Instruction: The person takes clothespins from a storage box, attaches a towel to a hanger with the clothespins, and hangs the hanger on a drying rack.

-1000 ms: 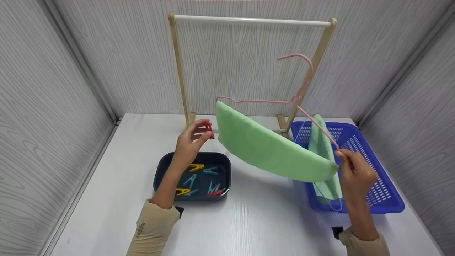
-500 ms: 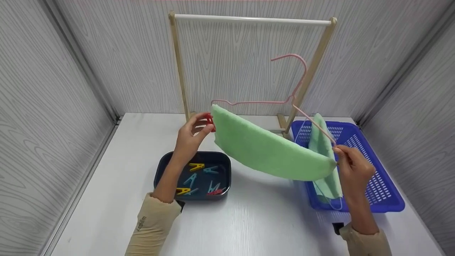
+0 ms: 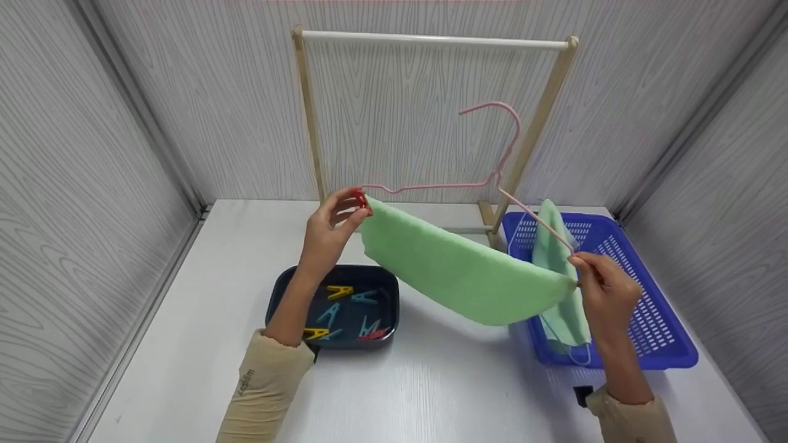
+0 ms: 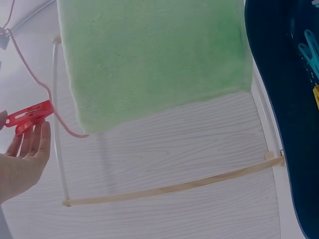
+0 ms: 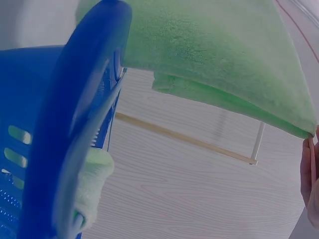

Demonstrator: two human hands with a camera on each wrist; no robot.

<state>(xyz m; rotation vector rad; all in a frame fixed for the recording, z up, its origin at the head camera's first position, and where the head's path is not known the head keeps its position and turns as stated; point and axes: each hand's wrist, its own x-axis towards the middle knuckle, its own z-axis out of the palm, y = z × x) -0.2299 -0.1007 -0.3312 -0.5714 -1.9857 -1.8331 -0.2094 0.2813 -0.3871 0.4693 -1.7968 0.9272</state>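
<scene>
Nearest the viewer, two beige sleeves came up from the bottom edge over the white desk.

The left hand was raised above a dark tray of pegs, yellow, blue and red, lying loose inside. Its grip was a pinch: thumb and fingertips squeezed a red peg right at the left end of a pink wire hanger. From the left wrist view the red peg sat just beside the hanger wire, close to the corner of the green towel; whether the peg had actually bitten onto wire or cloth could not be told.

The right hand was held over the near part of a blue basket. Its grip was closed around the right end of the hanger, fingers curled on the wire where the towel's edge met it.

The green towel was draped over the hanger's lower bar, sagging between the two hands, clear of the desk, the hanger tilted down to the right.

A second green cloth lay in the basket, one end propped over its rim.

Farther back stood a wooden rack with a white top rail. The hanger's hook hung free below the rail. Grey panelled walls closed the scene behind.
</scene>
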